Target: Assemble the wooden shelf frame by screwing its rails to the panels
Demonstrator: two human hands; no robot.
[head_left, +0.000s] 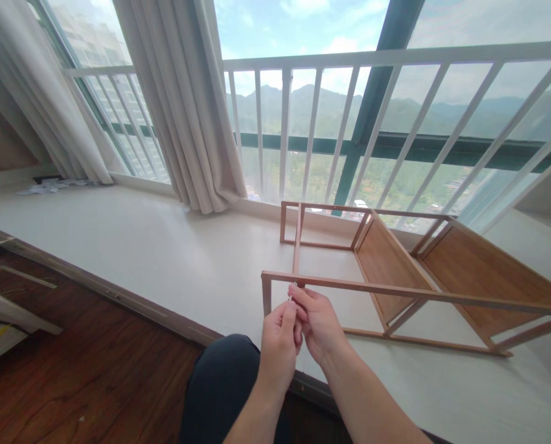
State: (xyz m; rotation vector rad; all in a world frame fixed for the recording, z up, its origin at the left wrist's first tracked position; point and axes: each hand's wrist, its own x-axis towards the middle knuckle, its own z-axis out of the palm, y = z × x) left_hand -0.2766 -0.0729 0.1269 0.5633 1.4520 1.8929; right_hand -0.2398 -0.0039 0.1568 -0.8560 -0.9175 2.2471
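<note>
A light wooden shelf frame point(414, 293) lies on its side on a white raised platform point(164, 253) by the window. My left hand point(279, 342) and my right hand point(316, 320) meet just below the frame's near rail. Their fingertips pinch a small thin metal piece point(293, 291) that points up at the rail where a crossbar joins it. Which hand bears the piece most I cannot tell; both touch it. My knee in dark trousers point(224, 382) sits below the hands.
A white railing point(395, 58) and large windows stand behind the frame. Beige curtains point(183, 105) hang at the left. Dark wooden floor point(81, 370) lies below the platform's edge. Papers point(53, 184) lie at the far left corner.
</note>
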